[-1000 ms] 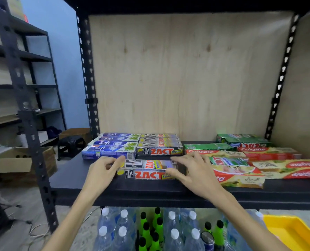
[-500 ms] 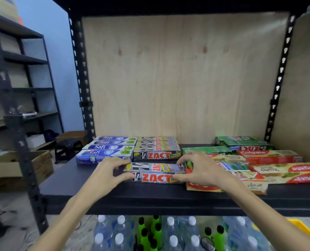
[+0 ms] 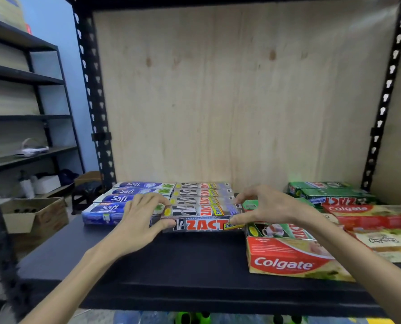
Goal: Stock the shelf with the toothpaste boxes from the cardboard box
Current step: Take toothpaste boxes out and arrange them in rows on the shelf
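Across the lower frame, a black shelf [image 3: 171,265] backed by plywood [image 3: 241,90] carries rows of toothpaste boxes. At centre, the left hand [image 3: 136,220] and right hand [image 3: 269,206] pinch the ends of a front Zact box [image 3: 201,224], their grip clamped on it. Safi boxes [image 3: 115,199] lie left, Colgate boxes [image 3: 288,260] right. At lower left, an open cardboard box [image 3: 31,216] sits on the floor beside dark racking [image 3: 31,78].
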A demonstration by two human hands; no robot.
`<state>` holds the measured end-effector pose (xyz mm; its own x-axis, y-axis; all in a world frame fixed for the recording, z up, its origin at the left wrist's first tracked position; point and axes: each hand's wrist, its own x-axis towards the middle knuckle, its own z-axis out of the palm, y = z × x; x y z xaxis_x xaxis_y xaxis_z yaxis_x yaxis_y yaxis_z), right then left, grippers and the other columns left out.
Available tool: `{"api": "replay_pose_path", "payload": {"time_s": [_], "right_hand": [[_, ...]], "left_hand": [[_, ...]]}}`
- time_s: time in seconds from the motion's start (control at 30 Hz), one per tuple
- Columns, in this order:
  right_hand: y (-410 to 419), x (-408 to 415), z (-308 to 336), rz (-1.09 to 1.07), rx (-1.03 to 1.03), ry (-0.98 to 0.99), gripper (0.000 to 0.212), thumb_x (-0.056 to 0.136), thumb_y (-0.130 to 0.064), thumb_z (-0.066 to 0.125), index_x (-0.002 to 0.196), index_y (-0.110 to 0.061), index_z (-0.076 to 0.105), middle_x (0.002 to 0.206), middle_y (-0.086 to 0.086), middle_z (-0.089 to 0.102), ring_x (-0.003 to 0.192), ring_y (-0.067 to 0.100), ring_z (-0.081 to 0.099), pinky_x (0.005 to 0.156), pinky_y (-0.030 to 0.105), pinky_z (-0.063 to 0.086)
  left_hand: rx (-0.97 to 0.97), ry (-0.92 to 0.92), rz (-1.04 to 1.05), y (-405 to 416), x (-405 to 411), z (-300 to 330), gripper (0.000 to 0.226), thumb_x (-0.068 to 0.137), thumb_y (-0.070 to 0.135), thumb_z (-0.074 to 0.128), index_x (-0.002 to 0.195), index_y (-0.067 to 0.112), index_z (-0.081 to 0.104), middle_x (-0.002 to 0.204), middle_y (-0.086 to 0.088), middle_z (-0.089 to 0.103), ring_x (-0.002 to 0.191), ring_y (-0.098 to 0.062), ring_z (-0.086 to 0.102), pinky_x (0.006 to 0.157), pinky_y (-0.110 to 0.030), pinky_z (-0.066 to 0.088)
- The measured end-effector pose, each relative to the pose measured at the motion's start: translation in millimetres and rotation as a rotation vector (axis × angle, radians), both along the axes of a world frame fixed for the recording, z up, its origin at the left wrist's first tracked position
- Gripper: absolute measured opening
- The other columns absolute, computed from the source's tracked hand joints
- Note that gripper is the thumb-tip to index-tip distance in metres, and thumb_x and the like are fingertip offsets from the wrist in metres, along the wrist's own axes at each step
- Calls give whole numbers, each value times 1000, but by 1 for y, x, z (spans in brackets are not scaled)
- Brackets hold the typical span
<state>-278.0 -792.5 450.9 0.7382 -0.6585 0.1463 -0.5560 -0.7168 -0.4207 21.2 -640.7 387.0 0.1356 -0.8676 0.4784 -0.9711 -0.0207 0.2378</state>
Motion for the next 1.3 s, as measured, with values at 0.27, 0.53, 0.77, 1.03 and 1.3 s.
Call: {"api": "replay_pose_path", "payload": {"time_s": [0.27, 0.53, 0.77, 1.03, 1.3], "right_hand": [[-35, 14, -18, 22, 28, 15, 54, 65, -58, 88, 107, -34, 65, 116, -21, 58, 115, 4, 56, 89, 22, 42], [-47, 20, -33, 22, 70, -52, 95, 57, -69, 84, 137, -42, 38, 123, -17, 56, 121, 6, 54, 112, 42, 41], [-43, 22, -38, -51, -6, -53, 97, 59, -80, 76, 142, -39, 47, 142, -17, 53, 130, 9, 51, 117, 44, 33], [-35, 21, -36, -66, -15, -41, 91, 67, -76, 74, 146, -38, 47, 144, -13, 56, 132, 15, 52, 118, 47, 31], [-33, 13, -30, -5, 154, -190, 96, 64, -80, 75, 145, -35, 47, 140, -20, 55, 128, 5, 53, 113, 36, 40]], "left_hand": [[-11, -7, -54, -24, 14, -6, 60, 76, 86, 42, 115, 41, 50, 124, 30, 48, 124, 0, 33, 106, -34, 28], [-76, -114, -40, -23, 17, -16, 61, 86, 76, 40, 139, 45, 48, 143, 34, 44, 137, 13, 28, 118, -37, 23], [-56, -92, -18, -22, 17, -17, 75, 81, 86, 28, 143, 47, 45, 144, 39, 38, 133, 25, 18, 120, -32, 18], [3, -43, -5, -20, 18, -17, 81, 80, 89, 25, 148, 48, 38, 150, 34, 36, 141, 7, 30, 117, -20, 17], [-69, -126, 39, -17, -3, -9, 71, 86, 79, 38, 145, 40, 46, 148, 27, 46, 139, 4, 36, 122, -35, 22]]}}
